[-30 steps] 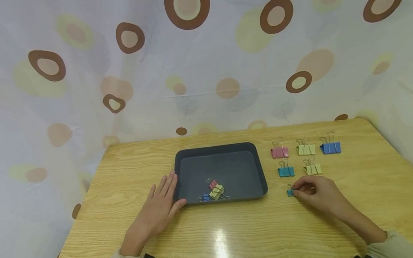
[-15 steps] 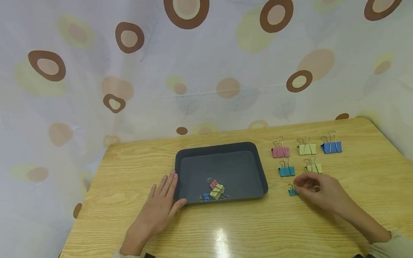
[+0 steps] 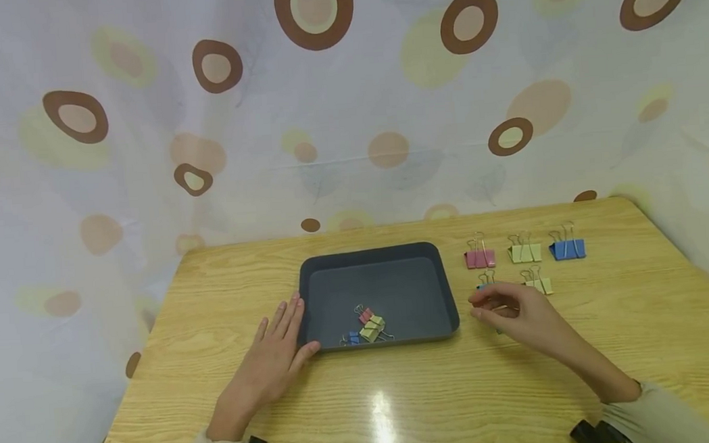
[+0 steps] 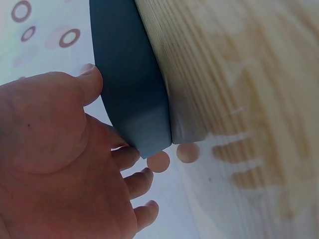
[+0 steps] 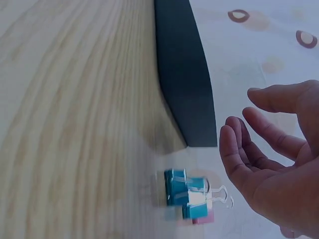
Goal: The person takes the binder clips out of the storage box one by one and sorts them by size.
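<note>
My left hand (image 3: 268, 365) lies with straight fingers against the left side of the dark tray (image 3: 375, 255), its thumb on the near rim. In the left wrist view, the thumb and fingertips touch the tray wall (image 4: 132, 79). Inside the tray sit a pink binder clip (image 3: 366, 316), a yellow binder clip (image 3: 372, 329) and a small blue binder clip (image 3: 353, 338). My right hand (image 3: 521, 313) hovers right of the tray, above a small teal binder clip that it mostly hides. The right wrist view shows its fingers apart and holding nothing, beside teal binder clips (image 5: 177, 188).
Standing at the right back are a pink clip (image 3: 481, 259), a yellow clip (image 3: 525, 253) and a blue clip (image 3: 568, 250). Another yellow clip (image 3: 540, 286) is in front of them. A patterned cloth (image 3: 348, 113) hangs behind the wooden table (image 3: 317, 413).
My right hand has let go of the small teal binder clip, which stays standing on the table. The hand has moved left and up over it. My left hand stays put.
</note>
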Tool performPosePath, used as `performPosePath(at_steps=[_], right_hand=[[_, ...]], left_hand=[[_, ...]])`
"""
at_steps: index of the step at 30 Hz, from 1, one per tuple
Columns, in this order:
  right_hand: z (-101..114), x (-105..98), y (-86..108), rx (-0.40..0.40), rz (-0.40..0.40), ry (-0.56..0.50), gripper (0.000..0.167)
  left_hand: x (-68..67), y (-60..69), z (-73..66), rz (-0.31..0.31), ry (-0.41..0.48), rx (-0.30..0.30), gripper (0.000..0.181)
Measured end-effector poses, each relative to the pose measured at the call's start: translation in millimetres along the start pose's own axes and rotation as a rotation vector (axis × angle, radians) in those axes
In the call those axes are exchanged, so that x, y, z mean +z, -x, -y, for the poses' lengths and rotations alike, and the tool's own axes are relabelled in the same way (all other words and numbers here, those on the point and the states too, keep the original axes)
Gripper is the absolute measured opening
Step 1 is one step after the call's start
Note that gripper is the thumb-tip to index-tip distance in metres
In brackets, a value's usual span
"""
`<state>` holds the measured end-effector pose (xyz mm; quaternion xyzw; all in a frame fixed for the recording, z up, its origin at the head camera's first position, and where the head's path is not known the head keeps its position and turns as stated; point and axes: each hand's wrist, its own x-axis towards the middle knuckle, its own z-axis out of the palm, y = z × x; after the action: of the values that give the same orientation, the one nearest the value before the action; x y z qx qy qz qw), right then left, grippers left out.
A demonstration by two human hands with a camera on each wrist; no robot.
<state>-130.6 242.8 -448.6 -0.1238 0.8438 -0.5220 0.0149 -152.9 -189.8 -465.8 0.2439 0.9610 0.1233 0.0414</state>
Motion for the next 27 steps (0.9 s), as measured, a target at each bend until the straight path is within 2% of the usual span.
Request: performPosePath(at_steps=[8,15,20,27], right_hand=[[13.1,25.8,-16.5,-0.04,0.034,-0.055,0.023],[19.8,53.8,-31.9,-0.087,0.065,-0.006,0.021],[22.3,73.9,-47.5,-0.082,0.104,0.02,0.021],[26.5,94.5,-67.5,-0.121,0.145,0.045,0.021]], left_hand=[[1.4,0.9,-0.3,-0.013,-0.001,0.005,0.077],[0.9,0.7,-0.1,-0.012,-0.001,0.003,0.077],[0.7,1.2,0.1,-0.005,0.004,0.001,0.078],[0.6,1.2,0.0,-0.001,0.009,-0.001,0.077]])
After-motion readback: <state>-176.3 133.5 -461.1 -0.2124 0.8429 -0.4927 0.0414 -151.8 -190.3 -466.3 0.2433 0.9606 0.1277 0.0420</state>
